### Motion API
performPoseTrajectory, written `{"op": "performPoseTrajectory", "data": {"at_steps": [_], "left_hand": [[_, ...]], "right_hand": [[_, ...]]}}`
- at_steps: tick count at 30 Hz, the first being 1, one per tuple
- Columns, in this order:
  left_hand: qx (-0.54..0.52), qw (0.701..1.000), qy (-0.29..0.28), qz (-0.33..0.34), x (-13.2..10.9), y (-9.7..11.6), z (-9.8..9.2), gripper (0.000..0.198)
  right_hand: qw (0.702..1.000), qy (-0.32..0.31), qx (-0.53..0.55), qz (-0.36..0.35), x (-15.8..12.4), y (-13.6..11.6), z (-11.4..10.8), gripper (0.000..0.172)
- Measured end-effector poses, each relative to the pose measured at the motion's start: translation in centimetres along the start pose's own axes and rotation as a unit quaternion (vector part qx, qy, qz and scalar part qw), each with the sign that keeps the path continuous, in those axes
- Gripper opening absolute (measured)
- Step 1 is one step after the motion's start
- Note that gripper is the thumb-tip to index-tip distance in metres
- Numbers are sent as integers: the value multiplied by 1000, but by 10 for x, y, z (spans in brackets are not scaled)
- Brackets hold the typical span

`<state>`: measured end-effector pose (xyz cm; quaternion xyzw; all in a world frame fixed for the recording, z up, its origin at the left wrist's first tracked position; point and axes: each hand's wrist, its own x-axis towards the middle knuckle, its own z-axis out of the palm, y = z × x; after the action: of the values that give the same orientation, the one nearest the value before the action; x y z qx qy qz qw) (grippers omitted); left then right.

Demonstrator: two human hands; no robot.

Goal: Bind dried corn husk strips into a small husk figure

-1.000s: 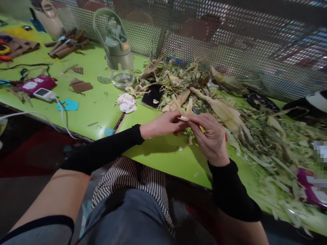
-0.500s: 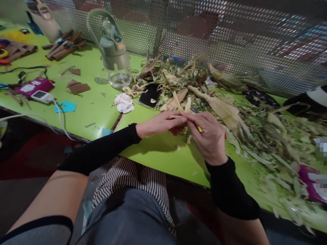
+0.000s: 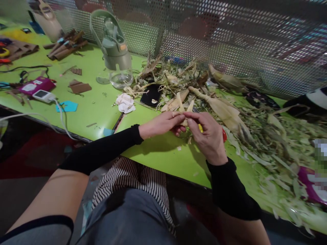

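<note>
Above the front part of the green table, my two hands meet with fingertips nearly touching. A pale corn husk strip (image 3: 180, 101) is pinched by my left hand (image 3: 163, 123), its tips rising past the fingers in two prongs. My right hand (image 3: 208, 137) closes thumb and forefinger on the same husk piece; the part between the fingers is mostly hidden. Under my right hand a red and yellow object (image 3: 224, 135) peeks out, its kind unclear. A whole dried corn husk (image 3: 222, 107) with a stalk lies just beyond.
Loose husk shreds (image 3: 281, 146) cover the right side. Behind my hands lie a black phone (image 3: 150, 95) and a crumpled tissue (image 3: 125, 102). A green water bottle (image 3: 116, 54) stands before the perforated metal screen (image 3: 194, 30). Leftward are a purple device (image 3: 37, 85), a white cable (image 3: 61, 117) and brown rolls (image 3: 66, 46).
My fingertips have shifted slightly on the husk strip, and its right prong leans further right. My right thumb has moved a little. The whole view has drifted slightly.
</note>
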<state>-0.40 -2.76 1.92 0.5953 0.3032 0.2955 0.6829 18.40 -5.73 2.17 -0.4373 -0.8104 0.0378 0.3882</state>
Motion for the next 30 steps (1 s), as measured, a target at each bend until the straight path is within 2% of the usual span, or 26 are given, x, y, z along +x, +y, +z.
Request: {"op": "performPoseTrajectory", "data": {"at_steps": [2,6,10,13,16,19,21,23,25,27,30], "left_hand": [[91,996,1,22,0,-1,0,28],[264,961,11,81,-3,-3,-1,26],[321,941,21,109,-3,-7,-2,24],[329,936,33,118,-1,-11,-3,25],[287,953,30,86,1,-13,-4,23],[162,986,-27,14,1,-12,-4,22],[84,995,-57,-14,-1,-9,-5,24],[47,997,-64,-24,-3,-5,-5,25],[30,997,-57,-38,-5,-1,-5,21],[13,998,-41,-53,-6,3,-4,16],[-23,997,-22,-65,-6,5,-4,13]], "right_hand": [[999,12,1,31,-1,2,2,28],[997,53,-11,46,-4,7,7,29],[992,115,-53,27,-5,1,8,17],[994,101,-44,8,-4,-8,8,14],[998,46,41,11,-4,-13,9,16],[983,11,157,93,-5,-13,9,18],[968,14,203,147,-6,-13,7,20],[967,27,199,155,-6,-15,4,17],[978,36,157,134,-5,-18,0,11],[988,27,112,104,-3,-21,-5,7],[995,-2,71,70,1,-23,-11,9]]}}
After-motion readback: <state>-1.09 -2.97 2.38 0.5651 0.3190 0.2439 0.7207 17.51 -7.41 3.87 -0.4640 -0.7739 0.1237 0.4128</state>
